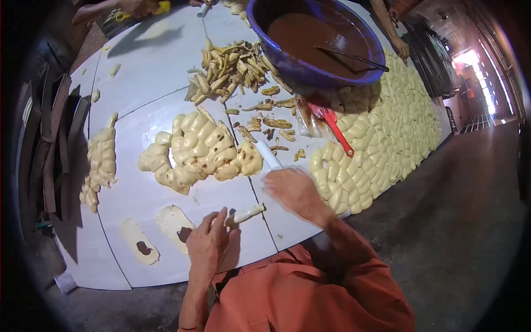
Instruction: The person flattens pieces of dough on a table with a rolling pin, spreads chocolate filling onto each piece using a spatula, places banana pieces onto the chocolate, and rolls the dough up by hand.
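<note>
My right hand (294,191), blurred, is closed on a white rolling pin (266,154) at the middle of the table. My left hand (210,240) is open near the front edge, fingertips at the left end of a small pale dough roll (244,213). Two flattened dough ovals (168,218) (133,235) lie to its left, each bearing a dark brown dollop of filling. Beyond my hands sit a clump of glossy dough pieces (196,146), some spotted brown, and scattered peeled, browned banana-like pieces (276,122).
A purple basin (369,44) of brown mixture with a dark utensil stands at the back. A red tool (337,127) lies beside many dough pieces (390,146) covering the right side. Co-workers' hands (138,6) (399,44) are at the far edge. Dark flat trays (50,144) stand left of the table.
</note>
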Tool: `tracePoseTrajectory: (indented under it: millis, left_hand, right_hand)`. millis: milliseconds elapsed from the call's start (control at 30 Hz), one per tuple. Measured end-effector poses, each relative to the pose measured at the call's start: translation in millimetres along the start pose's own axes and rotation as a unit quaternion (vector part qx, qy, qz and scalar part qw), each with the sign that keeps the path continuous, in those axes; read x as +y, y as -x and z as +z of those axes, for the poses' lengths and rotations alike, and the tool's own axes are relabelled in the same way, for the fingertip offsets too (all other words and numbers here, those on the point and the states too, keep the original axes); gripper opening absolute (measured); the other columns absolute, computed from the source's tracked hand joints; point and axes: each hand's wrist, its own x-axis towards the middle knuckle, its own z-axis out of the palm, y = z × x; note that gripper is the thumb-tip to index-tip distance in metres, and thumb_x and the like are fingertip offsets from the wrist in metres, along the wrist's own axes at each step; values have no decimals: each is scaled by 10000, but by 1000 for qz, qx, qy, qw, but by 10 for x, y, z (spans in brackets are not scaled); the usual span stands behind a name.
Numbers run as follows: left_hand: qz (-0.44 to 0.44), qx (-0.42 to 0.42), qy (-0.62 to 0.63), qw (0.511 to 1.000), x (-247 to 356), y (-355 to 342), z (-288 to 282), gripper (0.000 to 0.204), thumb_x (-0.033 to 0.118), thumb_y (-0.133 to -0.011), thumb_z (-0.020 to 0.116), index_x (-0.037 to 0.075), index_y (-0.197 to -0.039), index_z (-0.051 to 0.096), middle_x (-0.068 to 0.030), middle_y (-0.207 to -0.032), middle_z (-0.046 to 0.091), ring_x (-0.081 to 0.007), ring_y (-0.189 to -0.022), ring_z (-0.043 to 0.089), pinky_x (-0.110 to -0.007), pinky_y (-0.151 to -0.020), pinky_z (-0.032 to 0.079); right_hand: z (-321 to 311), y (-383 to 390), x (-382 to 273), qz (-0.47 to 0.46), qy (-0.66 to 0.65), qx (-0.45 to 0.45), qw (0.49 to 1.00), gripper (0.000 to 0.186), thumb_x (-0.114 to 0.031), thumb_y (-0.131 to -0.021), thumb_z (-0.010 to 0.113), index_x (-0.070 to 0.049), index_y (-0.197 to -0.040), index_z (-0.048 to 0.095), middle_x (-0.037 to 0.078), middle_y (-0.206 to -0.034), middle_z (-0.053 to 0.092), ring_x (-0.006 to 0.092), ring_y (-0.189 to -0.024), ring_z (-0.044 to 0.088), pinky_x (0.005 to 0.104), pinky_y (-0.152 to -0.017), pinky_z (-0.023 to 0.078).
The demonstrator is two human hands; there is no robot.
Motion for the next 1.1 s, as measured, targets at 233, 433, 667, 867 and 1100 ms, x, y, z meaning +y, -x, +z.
tracePoseTrajectory:
  millis: [233,433,667,867,1100]
  left_hand:
    - [-67,63,18,996,-181,286,-247,457,101,-844,845,78,-1277,702,-116,-1188,705,-253,-824,698,-333,-662,566]
    - [-155,138,-2,978,-436,738,-422,293,81,-887,809,45,-1169,740,-129,-1129,741,-276,-899,746,-341,-725,595]
    - [-182,198,22,963,-779,1183,-299,237,176,-886,815,77,-1096,766,-67,-1074,758,-248,-800,727,-342,-691,556]
    - [-141,169,16,975,-836,1306,-306,267,213,-841,850,100,-1070,772,-66,-1051,745,-217,-756,703,-342,-660,546]
    - [-75,170,34,982,-913,1167,-275,224,182,-813,868,132,-1017,789,-53,-969,728,-219,-756,716,-333,-635,569]
  right_hand:
    - [26,-342,763,168,114,53,978,186,-155,-927,694,-59,-1086,694,121,-971,658,337,-917,672,461,-802,538]
    - [93,-343,794,215,121,38,968,179,-172,-918,701,-65,-1061,693,143,-1043,727,375,-917,702,475,-808,546]
    - [20,-351,692,213,108,51,970,148,-132,-939,692,-55,-1064,696,155,-985,751,346,-876,726,436,-779,553]
    - [50,-542,-240,180,-120,17,976,200,-101,-902,748,-6,-1076,721,92,-914,726,182,-786,658,324,-749,529]
    - [838,-664,-1430,-70,-184,-191,962,164,-170,-888,767,-76,-1011,712,75,-936,726,281,-881,669,408,-821,471]
